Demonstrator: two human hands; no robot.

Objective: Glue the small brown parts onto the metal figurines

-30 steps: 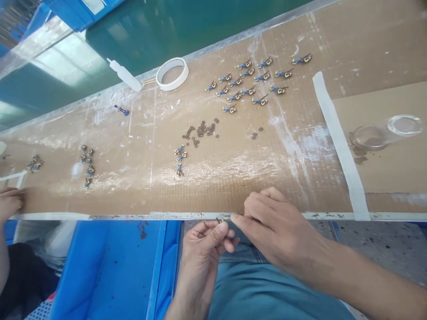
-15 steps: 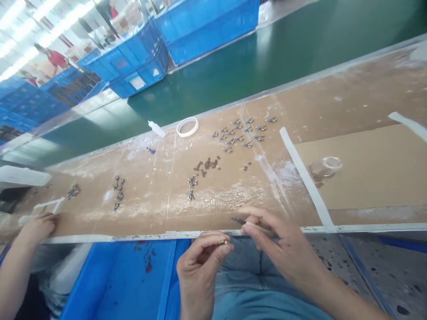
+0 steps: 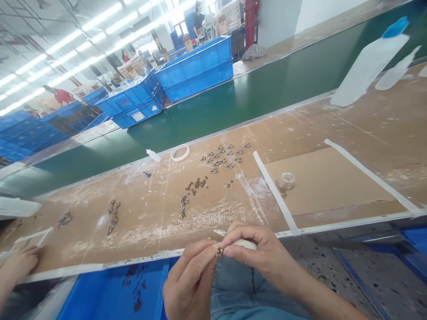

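Over my lap, at the table's front edge, both my hands meet at the fingertips. My left hand [image 3: 192, 276] is closed in a pinch on a small brass-coloured figure-like piece [image 3: 219, 252], mostly hidden by fingers. My right hand [image 3: 263, 251] is closed too, its thumb and forefinger touching the same piece. A white-bodied tool [image 3: 245, 243] sits within the right hand; its kind is unclear. Beyond my hands are a short row of small blue-and-gold pieces [image 3: 183, 205], a heap of small brown discs [image 3: 199, 183] and a spread group of blue-and-gold pieces [image 3: 222, 160].
A tape roll [image 3: 180, 153] and small white bottle [image 3: 153, 155] lie at the table's far side. On the right stand a clear cup [image 3: 286, 180] and a large white bottle [image 3: 370, 66]. Another person's hand [image 3: 22, 264] rests at left. A blue bin [image 3: 110, 293] is below.
My right hand has come left to meet my left hand at the brass-coloured piece. The tool's dark tip no longer shows. The view has tilted up and shifted right.
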